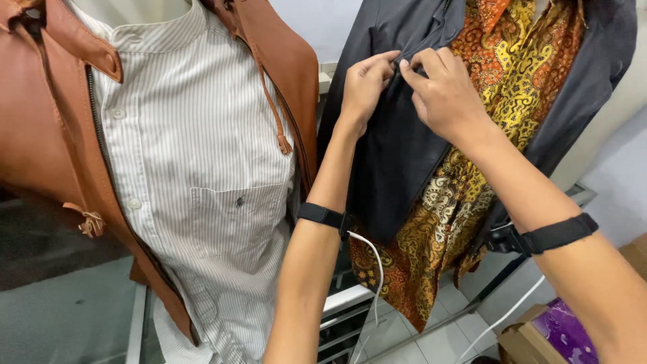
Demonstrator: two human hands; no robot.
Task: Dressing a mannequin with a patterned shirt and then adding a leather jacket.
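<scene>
Pinching the black jacket's point(394, 145) front edge, left hand point(364, 84) and right hand point(445, 94) fingers meet beside the batik shirt point(512, 74).

A brown cardboard box point(522, 337) stands open on the tiled floor at the lower right, with a shiny purple package point(569, 330) lying inside it. Another brown box's corner point(637, 253) shows at the right edge.

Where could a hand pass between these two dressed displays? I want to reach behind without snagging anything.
A narrow gap runs between the brown jacket and the black jacket, widest up top by the pale wall. Lower down, the left hand and its forearm fill it. The right hand crowds the black jacket's front edge beside the patterned shirt.
</scene>
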